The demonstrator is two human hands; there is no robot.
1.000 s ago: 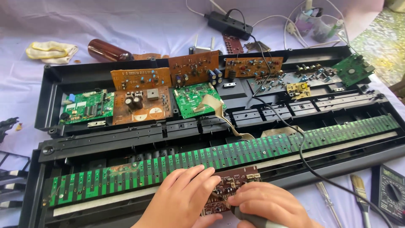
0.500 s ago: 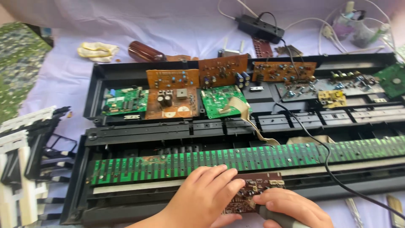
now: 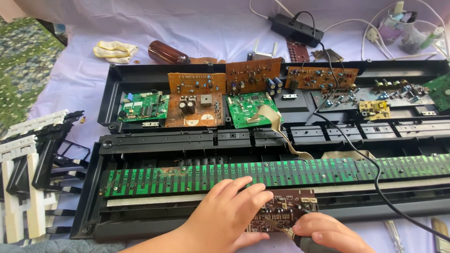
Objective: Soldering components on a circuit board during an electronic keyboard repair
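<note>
With my left hand [image 3: 229, 213] spread flat on the small brown circuit board [image 3: 283, 214], my right hand [image 3: 330, 233] grips the soldering iron [image 3: 300, 240], whose tip should touch one joint only.

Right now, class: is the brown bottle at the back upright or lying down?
Lying down. The brown bottle rests on its side on the purple cloth, its length running along the cloth behind the black case.

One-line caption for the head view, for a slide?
Left hand steadies a small brown circuit board while the right hand applies a soldering iron over an opened keyboard.
</note>
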